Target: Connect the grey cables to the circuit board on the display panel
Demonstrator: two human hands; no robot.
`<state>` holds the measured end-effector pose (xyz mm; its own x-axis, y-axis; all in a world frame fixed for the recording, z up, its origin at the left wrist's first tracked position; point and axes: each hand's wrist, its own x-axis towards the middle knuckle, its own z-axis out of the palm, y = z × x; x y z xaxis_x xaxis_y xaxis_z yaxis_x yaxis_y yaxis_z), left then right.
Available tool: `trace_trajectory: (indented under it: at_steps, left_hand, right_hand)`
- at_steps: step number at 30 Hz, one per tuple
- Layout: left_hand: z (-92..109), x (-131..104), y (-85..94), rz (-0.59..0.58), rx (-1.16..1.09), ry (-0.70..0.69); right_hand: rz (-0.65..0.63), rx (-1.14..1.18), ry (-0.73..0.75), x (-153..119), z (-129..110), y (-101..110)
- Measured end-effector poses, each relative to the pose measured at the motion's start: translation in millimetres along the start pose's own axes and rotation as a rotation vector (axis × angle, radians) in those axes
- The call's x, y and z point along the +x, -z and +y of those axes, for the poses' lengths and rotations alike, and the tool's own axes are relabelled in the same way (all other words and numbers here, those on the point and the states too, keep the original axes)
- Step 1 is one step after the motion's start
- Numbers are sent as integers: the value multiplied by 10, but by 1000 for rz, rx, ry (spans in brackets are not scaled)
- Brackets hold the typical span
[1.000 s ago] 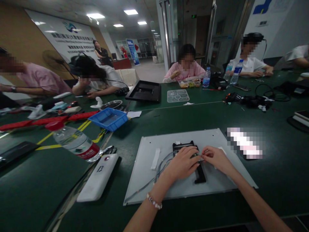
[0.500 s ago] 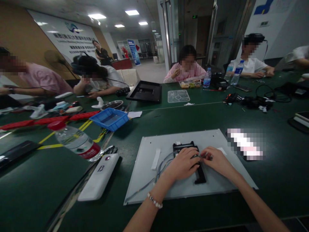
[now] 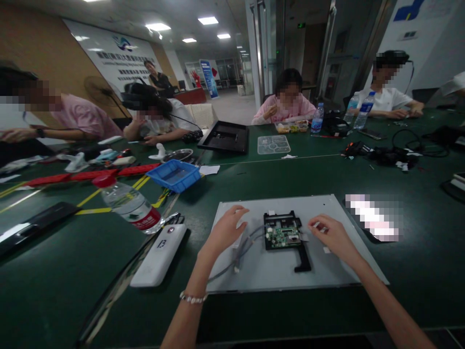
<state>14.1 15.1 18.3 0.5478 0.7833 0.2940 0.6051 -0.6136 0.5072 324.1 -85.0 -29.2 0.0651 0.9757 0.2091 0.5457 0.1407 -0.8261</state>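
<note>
Head view: green circuit board (image 3: 282,236) lies between my spread left hand (image 3: 227,230) and curled right hand (image 3: 331,236), nearer the right, long axis left-to-right. Can't tell whether right pinches anything.

A pale flat panel (image 3: 261,276) is laid on the green table (image 3: 290,310), and a green circuit board (image 3: 281,236) is seated on a black bracket (image 3: 304,258) upon it. The left hand (image 3: 228,227) is held apart from the board, near grey cables (image 3: 242,252); the right hand (image 3: 331,235) is held with bent fingers beside it. Farther left, a red-capped bottle (image 3: 132,208) is seen.
</note>
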Motion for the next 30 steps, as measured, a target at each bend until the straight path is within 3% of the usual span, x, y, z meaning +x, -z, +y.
trace_trajectory:
  at_steps: [4, 7, 14, 18, 25, 30]
  left_hand:
    - [-211, -75, -124, -78, -56, 84]
    - [-239, -48, -157, -21, -128, 128]
    - [-189, -105, 135, 127, -389, 290]
    - [-68, -223, 207, 146, -468, 365]
    - [73, -352, -105, 124, -300, 331]
    - [121, -414, -131, 191, -201, 342]
  right_hand:
    - [-35, -21, 7, -11, -37, -6]
    - [-49, -18, 12, -17, -50, -10]
    - [19, 11, 22, -3, -55, 41]
    - [46, 0, 32, -38, -211, 22]
    - [-62, -122, 253, -247, -721, -446]
    - [-206, -245, 469, -346, -980, -788]
